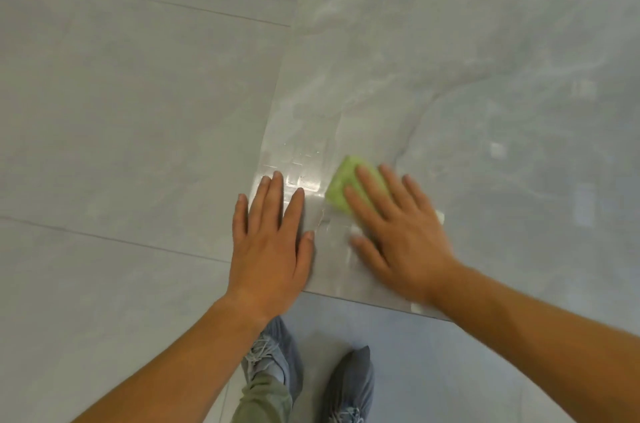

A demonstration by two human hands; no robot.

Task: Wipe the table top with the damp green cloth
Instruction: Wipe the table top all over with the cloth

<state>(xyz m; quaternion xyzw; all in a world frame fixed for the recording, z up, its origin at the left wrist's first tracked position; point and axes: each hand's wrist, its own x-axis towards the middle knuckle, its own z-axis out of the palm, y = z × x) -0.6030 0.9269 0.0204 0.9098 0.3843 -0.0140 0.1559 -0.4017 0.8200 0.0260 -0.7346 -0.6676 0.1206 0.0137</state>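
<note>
Nearest, at the bottom edge, 2 grey shoes [353, 384] stand on the pale tiled floor [121, 110], with an olive trouser leg [265, 398] above the left one. Both bare forearms reach forward from the bottom corners.

Just beyond the shoes runs the near edge of the grey marbled table top [467, 58], whose near left corner sits under the left hand [268, 249]. That hand lies flat, palm down, its 4 fingers straight and close together, thumb alongside; it holds nothing. Its fingertips rest on a glossy wet patch where a ceiling grid is reflected.

To the right, the right hand [398, 235] is also flat and palm down, fingers spread and extended, slightly blurred. It presses on the green cloth [346, 185] rather than gripping it: the index and middle fingers lie across the folded cloth, whose far left part shows beyond the fingertips. The cloth lies on the table top near the near left corner, just right of the left hand's fingertips but apart from them.

Farther off, the table surface stretches away to the right, bare and streaked with pale veins, while floor tiles fill the left.
</note>
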